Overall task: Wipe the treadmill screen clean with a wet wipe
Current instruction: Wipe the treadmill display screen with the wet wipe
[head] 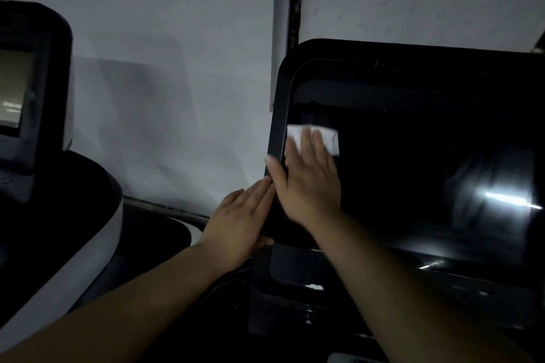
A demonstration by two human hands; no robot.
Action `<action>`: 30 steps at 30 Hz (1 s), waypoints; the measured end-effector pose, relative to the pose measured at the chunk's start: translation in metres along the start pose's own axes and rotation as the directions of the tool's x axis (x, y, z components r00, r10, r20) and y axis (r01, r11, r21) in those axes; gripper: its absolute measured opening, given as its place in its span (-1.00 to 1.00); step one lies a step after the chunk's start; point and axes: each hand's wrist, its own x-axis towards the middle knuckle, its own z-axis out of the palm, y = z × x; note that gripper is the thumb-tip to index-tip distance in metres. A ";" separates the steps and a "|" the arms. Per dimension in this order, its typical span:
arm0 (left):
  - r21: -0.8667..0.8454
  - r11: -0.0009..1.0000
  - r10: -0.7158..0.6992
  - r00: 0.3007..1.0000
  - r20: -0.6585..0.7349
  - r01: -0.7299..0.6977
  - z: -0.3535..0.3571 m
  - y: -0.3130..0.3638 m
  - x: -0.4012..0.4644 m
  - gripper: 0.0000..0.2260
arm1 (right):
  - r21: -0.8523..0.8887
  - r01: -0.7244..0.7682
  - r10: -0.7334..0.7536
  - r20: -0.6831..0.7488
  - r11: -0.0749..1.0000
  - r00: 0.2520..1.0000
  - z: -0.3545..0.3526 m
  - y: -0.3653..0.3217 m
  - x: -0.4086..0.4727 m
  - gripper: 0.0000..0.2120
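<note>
The dark treadmill screen [413,162] fills the right half of the head view, inside a thick black frame [278,115]. A white wet wipe [327,134] lies flat against the screen's upper left part. My right hand [306,180] presses on the wipe with fingers spread flat; the fingers cover its lower half. My left hand [239,227] grips the frame's lower left edge, fingers along the side, thumb under the corner.
A second treadmill console [32,91] with a lit screen stands at the far left, above a white-edged deck [97,247]. A pale wall [177,68] is behind both. The dark control panel [324,289] sits below the screen. A light glare [501,200] shows on the screen's right side.
</note>
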 end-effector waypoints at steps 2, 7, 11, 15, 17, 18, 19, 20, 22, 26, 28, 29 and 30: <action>0.005 1.000 -0.006 1.000 0.010 0.006 -0.002 0.002 0.000 -0.01 | -0.004 -0.017 0.017 -0.006 1.000 1.000 -0.013 -0.001 0.023 -0.21; -0.028 0.999 -0.033 0.999 0.026 0.034 -0.005 0.003 -0.002 -0.17 | 0.003 0.030 -0.030 -0.048 1.000 0.998 0.028 0.000 -0.040 -0.25; -0.009 1.000 -0.002 1.000 -0.006 0.002 -0.004 0.002 -0.003 -0.32 | 0.088 0.054 -0.045 -0.101 0.995 0.994 0.070 -0.002 -0.115 -0.29; 0.010 1.000 -0.012 1.000 0.016 0.012 -0.005 0.003 -0.002 -0.12 | 0.066 0.057 -0.052 -0.073 0.996 0.996 0.085 0.002 -0.141 -0.27; 0.022 1.000 -0.014 1.000 0.020 0.013 -0.006 0.005 -0.002 -0.05 | 0.032 0.086 -0.084 -0.062 0.996 0.995 0.087 0.008 -0.147 -0.26; 0.023 1.000 -0.017 1.000 0.020 0.016 -0.008 0.006 -0.002 -0.04 | 0.016 0.100 -0.099 -0.059 0.995 0.993 0.088 0.012 -0.150 -0.26; 0.022 1.000 -0.019 1.000 0.016 0.018 -0.009 0.007 -0.002 -0.03 | 0.002 0.112 -0.112 -0.061 0.994 0.992 0.088 0.016 -0.153 -0.26; 0.023 1.000 -0.019 1.000 0.012 0.019 -0.010 0.008 -0.002 -0.03 | -0.012 0.124 -0.125 -0.072 0.992 0.990 0.088 0.022 -0.156 -0.26; 0.031 0.999 -0.019 1.000 0.006 0.019 -0.011 0.009 -0.002 -0.03 | -0.039 0.148 -0.151 -0.107 0.988 0.983 0.088 0.034 -0.162 -0.28; 0.046 0.999 -0.020 1.000 0.011 0.020 -0.011 0.009 -0.002 -0.02 | -0.103 0.163 -0.176 -0.137 0.981 0.975 0.084 0.069 -0.175 -0.31; 0.048 0.998 -0.031 0.999 0.018 0.030 -0.010 0.008 -0.002 -0.01 | -0.127 0.152 -0.171 -0.155 0.980 0.973 0.079 0.086 -0.179 -0.32; 0.048 0.998 -0.036 0.999 0.026 0.035 -0.010 0.008 -0.002 -0.01 | -0.136 0.146 -0.168 -0.164 0.980 0.972 0.077 0.094 -0.181 -0.32; 0.050 0.998 -0.040 0.999 0.027 0.039 -0.010 0.008 -0.002 -0.01 | -0.144 0.140 -0.164 -0.172 0.980 0.971 0.075 0.101 -0.182 -0.32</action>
